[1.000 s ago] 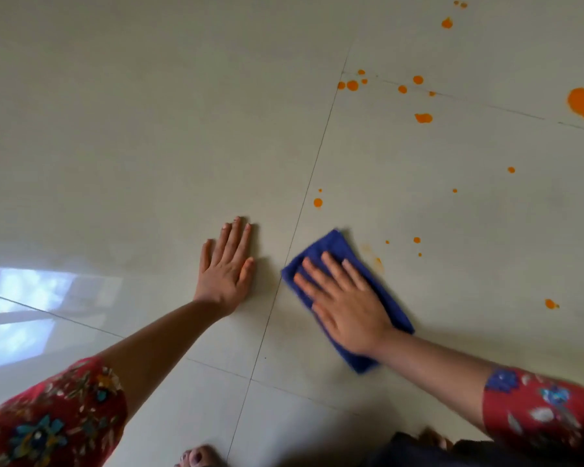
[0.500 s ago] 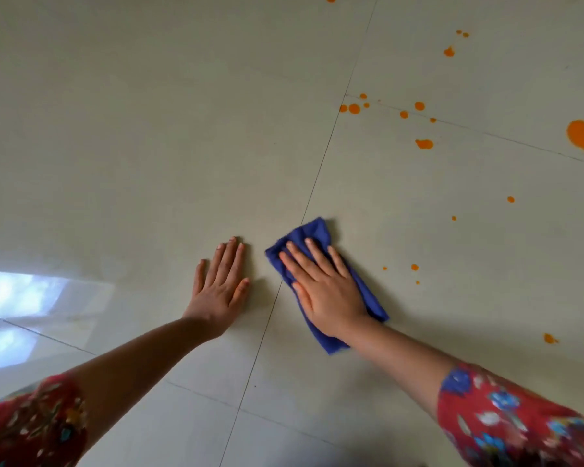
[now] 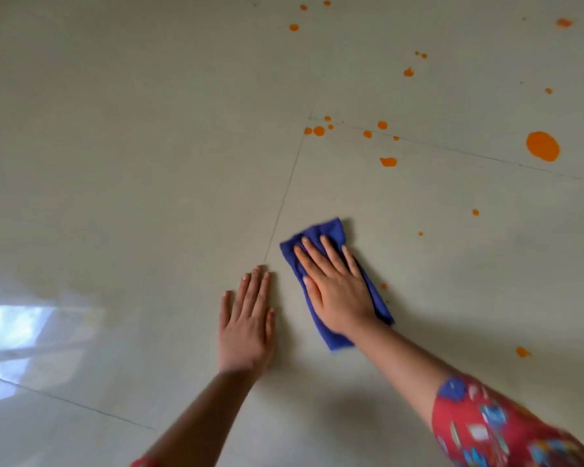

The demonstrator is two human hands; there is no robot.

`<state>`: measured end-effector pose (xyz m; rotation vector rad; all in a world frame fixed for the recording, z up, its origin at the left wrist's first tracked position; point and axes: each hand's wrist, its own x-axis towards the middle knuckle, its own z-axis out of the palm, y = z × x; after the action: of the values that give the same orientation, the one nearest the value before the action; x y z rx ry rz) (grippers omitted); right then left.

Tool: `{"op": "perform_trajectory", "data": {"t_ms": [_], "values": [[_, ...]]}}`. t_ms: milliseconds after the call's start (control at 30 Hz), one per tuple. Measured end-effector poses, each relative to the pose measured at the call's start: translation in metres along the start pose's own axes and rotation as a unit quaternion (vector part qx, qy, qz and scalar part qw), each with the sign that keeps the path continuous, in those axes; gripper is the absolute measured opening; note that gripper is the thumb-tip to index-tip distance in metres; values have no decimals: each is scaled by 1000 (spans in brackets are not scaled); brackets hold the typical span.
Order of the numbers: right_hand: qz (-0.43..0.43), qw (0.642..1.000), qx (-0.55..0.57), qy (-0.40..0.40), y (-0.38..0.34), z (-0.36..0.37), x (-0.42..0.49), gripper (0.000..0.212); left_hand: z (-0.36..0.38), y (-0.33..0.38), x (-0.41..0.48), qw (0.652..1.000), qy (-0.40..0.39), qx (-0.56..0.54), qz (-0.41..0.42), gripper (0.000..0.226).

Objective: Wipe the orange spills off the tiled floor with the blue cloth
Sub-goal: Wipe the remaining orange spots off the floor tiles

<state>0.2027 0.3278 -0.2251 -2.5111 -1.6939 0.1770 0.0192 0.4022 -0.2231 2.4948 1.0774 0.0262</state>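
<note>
Glossy pale tiled floor (image 3: 149, 163) with thin grout lines fills the view; a window reflection (image 3: 14, 328) is seen at far left. Folded blue cloth (image 3: 327, 230) is pressed flat under the right hand (image 3: 338, 294), fingers straight and slightly apart, nothing clamped. Left hand (image 3: 246, 328) is braced flat on the tile just beside the cloth, fingers straight and close together. Progress is judged early: tile around the cloth looks clean, but most scattered orange spills (image 3: 388, 161) are left, including a big round orange blot (image 3: 542, 146) far right and a small orange spot (image 3: 383, 286) just beside the cloth. Nothing is seen blocking the path; a red floral sleeve (image 3: 486, 426) is visible on the right arm
</note>
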Motion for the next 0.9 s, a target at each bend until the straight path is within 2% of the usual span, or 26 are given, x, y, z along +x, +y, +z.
{"op": "perform_trajectory", "data": {"t_ms": [33,133,167,267,300,333,433,500,533,633,667,700,767,833,900], "values": [[6,1000,-3,0,10,-4,17,53,1,-2,-3,1000,4,13,11,57],[109,994,-4,15,25,-8,32,55,1,-3,-5,999,3,34,30,58],[96,995,-9,11,20,-6,16,56,1,-2,-4,999,3,29,27,58],[-56,997,-26,-42,13,-5,-71,56,0,2,-5,999,-1,29,18,59],[-59,997,-30,-38,26,-7,-87,56,0,2,-5,999,0,33,19,59],[-29,999,-36,-28,41,-8,-91,56,0,2,-4,999,-3,35,20,59],[146,989,-31,7,72,-13,-53,54,-1,0,-5,999,-5,33,22,59],[185,982,-2,32,62,-14,-22,53,0,1,-4,999,-3,31,25,59],[151,988,5,36,50,-11,-19,53,0,1,-4,999,-2,30,26,59],[-77,996,-15,-31,18,0,-73,54,0,0,-3,999,5,29,31,59],[-111,992,-11,-50,23,-2,-97,54,1,0,-3,999,5,29,31,59],[-109,993,-7,-35,37,-5,-112,54,1,-1,-3,999,5,31,32,59],[1,1000,8,4,77,-9,-112,52,2,0,-4,999,9,32,33,60],[132,990,30,36,106,-13,-81,49,4,0,-4,999,28,26,30,60],[179,981,35,68,93,-13,-51,50,4,5,1,998,51,18,22,56]]}}
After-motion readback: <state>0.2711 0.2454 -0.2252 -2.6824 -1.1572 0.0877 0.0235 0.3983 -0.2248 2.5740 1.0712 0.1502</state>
